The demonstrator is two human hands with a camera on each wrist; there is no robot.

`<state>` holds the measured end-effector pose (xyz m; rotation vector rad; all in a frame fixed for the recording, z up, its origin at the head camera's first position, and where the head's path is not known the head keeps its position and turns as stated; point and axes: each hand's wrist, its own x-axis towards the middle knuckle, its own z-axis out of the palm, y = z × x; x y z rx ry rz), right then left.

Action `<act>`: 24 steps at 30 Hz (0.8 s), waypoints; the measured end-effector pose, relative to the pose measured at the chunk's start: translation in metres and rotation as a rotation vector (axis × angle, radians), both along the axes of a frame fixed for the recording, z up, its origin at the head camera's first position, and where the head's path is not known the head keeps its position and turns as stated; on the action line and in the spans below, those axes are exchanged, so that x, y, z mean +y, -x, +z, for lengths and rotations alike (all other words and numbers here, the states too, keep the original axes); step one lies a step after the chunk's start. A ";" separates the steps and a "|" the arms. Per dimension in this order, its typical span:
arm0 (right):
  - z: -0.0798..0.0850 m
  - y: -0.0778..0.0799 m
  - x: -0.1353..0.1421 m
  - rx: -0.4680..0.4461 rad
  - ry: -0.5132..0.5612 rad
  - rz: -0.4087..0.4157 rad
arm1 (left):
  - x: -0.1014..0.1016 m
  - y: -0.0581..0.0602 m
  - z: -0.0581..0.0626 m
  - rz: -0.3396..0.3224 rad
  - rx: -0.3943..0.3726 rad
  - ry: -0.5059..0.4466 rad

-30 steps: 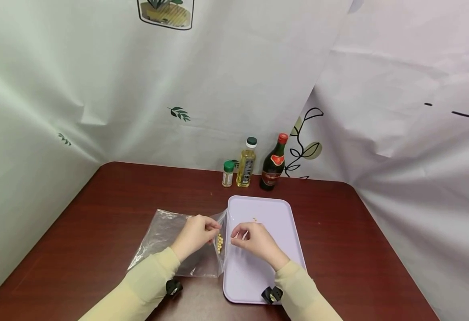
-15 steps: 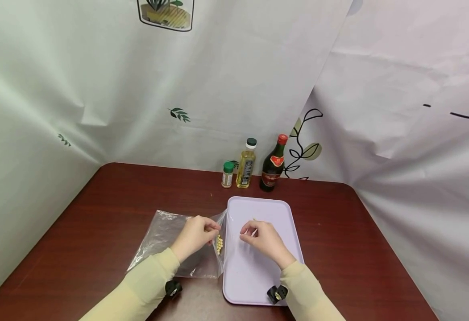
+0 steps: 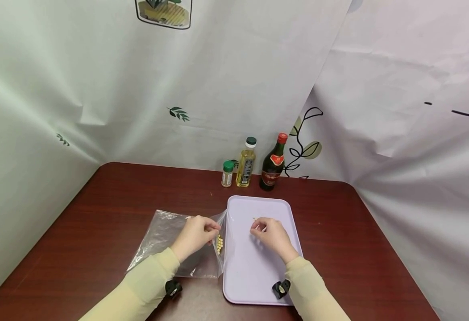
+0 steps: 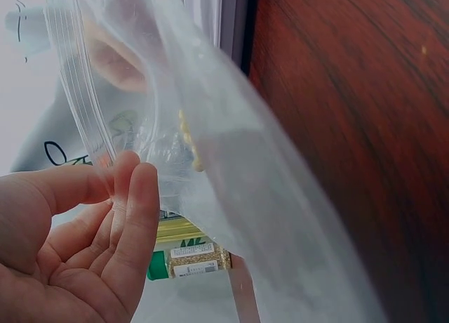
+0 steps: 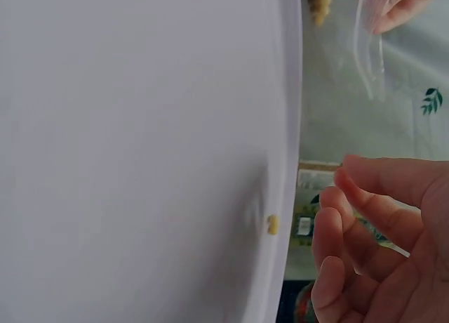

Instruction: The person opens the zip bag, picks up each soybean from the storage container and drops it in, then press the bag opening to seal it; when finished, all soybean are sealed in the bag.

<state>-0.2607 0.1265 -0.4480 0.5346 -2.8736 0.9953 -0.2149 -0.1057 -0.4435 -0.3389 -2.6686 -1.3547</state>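
Note:
My left hand [image 3: 196, 234] pinches the edge of a clear zip bag [image 4: 231, 168] between thumb and fingertips, raising the mouth on its right side. Several small yellow beans [image 3: 220, 244] lie inside near that mouth. Over the lilac tray [image 3: 244, 272], my right hand [image 3: 272, 234] hovers with fingers loosely bent and the thumb close to the index finger; nothing shows between them. A yellow bean [image 5: 273, 225] lies on the tray near its far edge, just beyond the right fingertips.
Behind the tray stand a green-capped spice jar [image 3: 227, 174], an oil bottle [image 3: 246, 164] and a dark red-capped bottle [image 3: 272, 167]. The bag's flat part [image 3: 158, 236] covers the dark red table [image 3: 69, 236] left of the tray. A printed cloth [image 3: 218, 89] hangs behind.
My right hand has moved rightward from beside the bag's mouth to over the tray's middle. The left hand keeps its hold on the bag in the same place.

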 end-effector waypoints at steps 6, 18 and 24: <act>-0.003 0.005 0.004 0.008 -0.064 -0.041 | 0.001 0.001 0.001 -0.002 -0.007 -0.003; -0.013 0.020 0.008 0.028 -0.057 -0.086 | 0.000 0.003 0.001 -0.002 -0.012 -0.011; -0.018 0.025 0.005 0.053 -0.026 -0.079 | -0.001 0.003 -0.001 -0.005 -0.011 -0.021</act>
